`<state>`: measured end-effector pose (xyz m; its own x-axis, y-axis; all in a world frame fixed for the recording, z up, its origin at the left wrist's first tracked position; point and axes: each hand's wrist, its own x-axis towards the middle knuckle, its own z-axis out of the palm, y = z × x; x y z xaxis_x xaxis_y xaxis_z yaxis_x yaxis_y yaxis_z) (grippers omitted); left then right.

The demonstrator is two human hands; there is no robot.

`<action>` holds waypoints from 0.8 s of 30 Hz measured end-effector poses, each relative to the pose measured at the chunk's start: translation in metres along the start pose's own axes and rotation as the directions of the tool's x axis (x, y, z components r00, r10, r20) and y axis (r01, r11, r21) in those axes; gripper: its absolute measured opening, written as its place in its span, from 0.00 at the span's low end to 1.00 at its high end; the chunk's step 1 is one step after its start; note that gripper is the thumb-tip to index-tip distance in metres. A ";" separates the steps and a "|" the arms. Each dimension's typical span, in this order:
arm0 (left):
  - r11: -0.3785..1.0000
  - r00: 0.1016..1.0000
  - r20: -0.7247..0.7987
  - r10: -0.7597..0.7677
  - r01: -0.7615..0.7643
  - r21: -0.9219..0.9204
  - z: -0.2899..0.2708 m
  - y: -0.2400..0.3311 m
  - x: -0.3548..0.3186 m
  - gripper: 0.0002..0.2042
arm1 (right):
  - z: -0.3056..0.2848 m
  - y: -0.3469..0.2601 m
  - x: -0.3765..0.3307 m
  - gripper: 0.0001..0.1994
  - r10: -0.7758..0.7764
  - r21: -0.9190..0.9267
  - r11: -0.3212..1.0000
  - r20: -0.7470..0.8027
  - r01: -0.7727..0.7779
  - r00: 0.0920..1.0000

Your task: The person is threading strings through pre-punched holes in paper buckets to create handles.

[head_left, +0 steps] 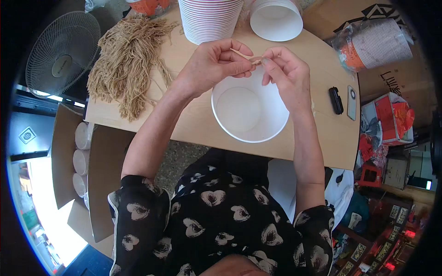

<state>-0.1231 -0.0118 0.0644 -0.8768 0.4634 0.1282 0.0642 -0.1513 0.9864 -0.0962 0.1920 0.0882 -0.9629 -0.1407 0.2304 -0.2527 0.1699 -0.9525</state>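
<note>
Above the table, my left hand (212,65) and my right hand (291,77) face each other, fingertips close together. Between them runs a short piece of tan cord (256,60), pinched by both hands. Fingers cover part of it, so whether it is knotted cannot be told. Below stands a white round paper tub (275,115), open at the top, its bottom bare. To the left of my left hand lies a big tangled heap of tan cords (129,60), with loose strands trailing toward my forearm.
Behind my hands rises a tall stack of white tubs (211,23); another tub (276,20) lies tipped beside it. A wrapped tub stack (382,43) is at far right. Right on the table (322,142) are a black case (335,100) and a phone-like object (351,102). A fan (62,64) stands left.
</note>
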 end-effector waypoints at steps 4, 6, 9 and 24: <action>1.000 1.000 0.014 0.011 -0.011 0.027 0.000 -0.005 0.002 0.12 | -0.002 0.003 -0.002 0.03 0.011 -0.086 0.996 -0.017 -0.012 1.000; 1.000 1.000 -0.014 0.000 0.000 0.026 0.004 -0.004 0.000 0.12 | -0.001 0.007 -0.002 0.03 0.003 -0.058 0.998 -0.041 -0.005 0.999; 0.998 1.000 0.016 -0.019 0.018 0.067 0.005 -0.003 0.002 0.13 | 0.002 0.008 -0.004 0.03 -0.039 -0.032 0.999 -0.073 0.037 0.997; 0.905 0.979 0.114 0.168 -0.199 0.377 -0.010 0.013 0.015 0.07 | -0.002 0.011 -0.010 0.03 -0.293 -0.251 0.928 -0.042 0.274 0.955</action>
<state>-0.1406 -0.0155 0.0779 -0.7934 0.5277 0.3034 0.4125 0.0995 0.9055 -0.0896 0.1967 0.0759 -0.8495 -0.1429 0.5078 -0.5222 0.3643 -0.7711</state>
